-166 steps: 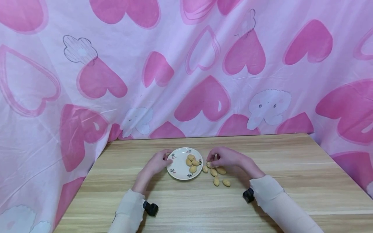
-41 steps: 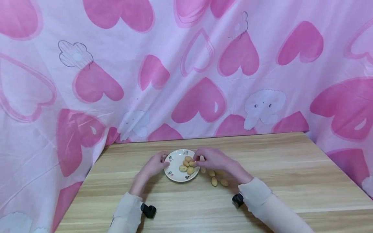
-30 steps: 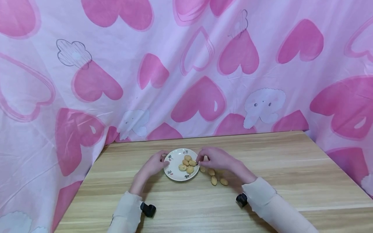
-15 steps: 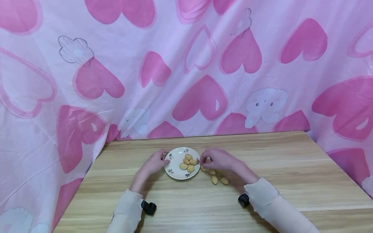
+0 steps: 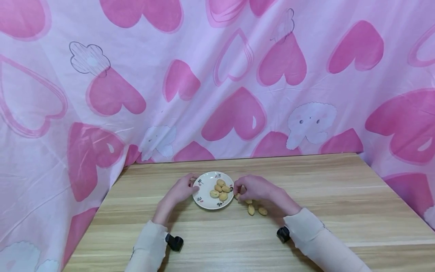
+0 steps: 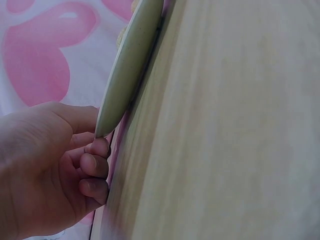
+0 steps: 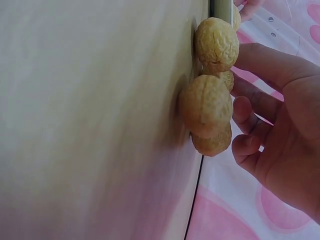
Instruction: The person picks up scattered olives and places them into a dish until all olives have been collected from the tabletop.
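Note:
My left hand (image 5: 181,189) holds the rim of a small white patterned plate (image 5: 204,202) on the table. In the left wrist view, its thumb and fingers (image 6: 97,146) pinch the plate's edge. A cluster of walnuts (image 5: 221,189) lies on the right half of the plate. Just beyond the plate's right rim, my right hand (image 5: 256,189) has thumb and forefinger at either side of a walnut (image 5: 237,196) on the table. The right wrist view shows nearer walnuts (image 7: 207,105) hiding part of that pinch, with the other fingers loosely curled.
Below the right hand lie loose walnuts on the table, two of them (image 5: 251,209) (image 5: 263,211) in full view. Wood-grain tabletop (image 5: 217,241) spreads in front of the plate. A pink heart-print cloth (image 5: 234,113) hangs behind the table. Each wrist bears a black camera (image 5: 175,242).
The right hand set a walnut on the plate, withdrew from it to the right and lowered to another walnut beside the rim. The left hand keeps its hold on the plate.

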The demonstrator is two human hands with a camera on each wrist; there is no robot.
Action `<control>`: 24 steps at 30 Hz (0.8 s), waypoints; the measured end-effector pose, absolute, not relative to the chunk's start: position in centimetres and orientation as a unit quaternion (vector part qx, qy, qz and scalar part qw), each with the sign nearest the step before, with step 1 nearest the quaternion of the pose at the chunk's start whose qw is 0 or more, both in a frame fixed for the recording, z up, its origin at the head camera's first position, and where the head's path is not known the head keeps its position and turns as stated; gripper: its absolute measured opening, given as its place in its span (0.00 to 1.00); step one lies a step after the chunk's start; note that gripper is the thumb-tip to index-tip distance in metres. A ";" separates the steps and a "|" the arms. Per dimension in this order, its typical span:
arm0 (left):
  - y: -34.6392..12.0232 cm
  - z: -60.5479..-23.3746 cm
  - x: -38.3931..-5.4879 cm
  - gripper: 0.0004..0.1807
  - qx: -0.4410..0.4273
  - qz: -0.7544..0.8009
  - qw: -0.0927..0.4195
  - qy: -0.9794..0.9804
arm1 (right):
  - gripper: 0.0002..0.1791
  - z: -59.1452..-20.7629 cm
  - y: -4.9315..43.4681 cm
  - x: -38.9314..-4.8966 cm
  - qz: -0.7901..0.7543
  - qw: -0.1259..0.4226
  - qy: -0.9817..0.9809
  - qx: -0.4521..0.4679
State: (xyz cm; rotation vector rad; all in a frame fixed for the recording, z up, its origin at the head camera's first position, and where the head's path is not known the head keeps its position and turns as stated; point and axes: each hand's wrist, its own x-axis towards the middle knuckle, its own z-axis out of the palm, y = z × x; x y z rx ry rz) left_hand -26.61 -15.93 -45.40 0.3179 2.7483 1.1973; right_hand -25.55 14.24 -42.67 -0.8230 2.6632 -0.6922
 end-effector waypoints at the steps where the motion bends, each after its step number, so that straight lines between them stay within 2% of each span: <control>1: -15.9 -45.4 -26.6 0.25 0.104 0.397 0.065 0.910 | 0.07 -42.6 14.3 -25.5 -0.239 0.136 0.919 -0.284; 11: -15.9 -45.5 -26.8 0.24 0.103 0.399 0.067 0.909 | 0.05 -41.8 14.3 -25.3 -0.240 0.102 0.913 -0.313; 17: -15.9 -45.5 -26.7 0.24 0.106 0.402 0.066 0.907 | 0.06 -41.7 14.1 -25.0 -0.231 0.153 0.910 -0.308; 24: -15.9 -45.5 -26.6 0.24 0.102 0.404 0.064 0.907 | 0.08 -42.0 14.0 -24.7 -0.233 0.183 0.902 -0.313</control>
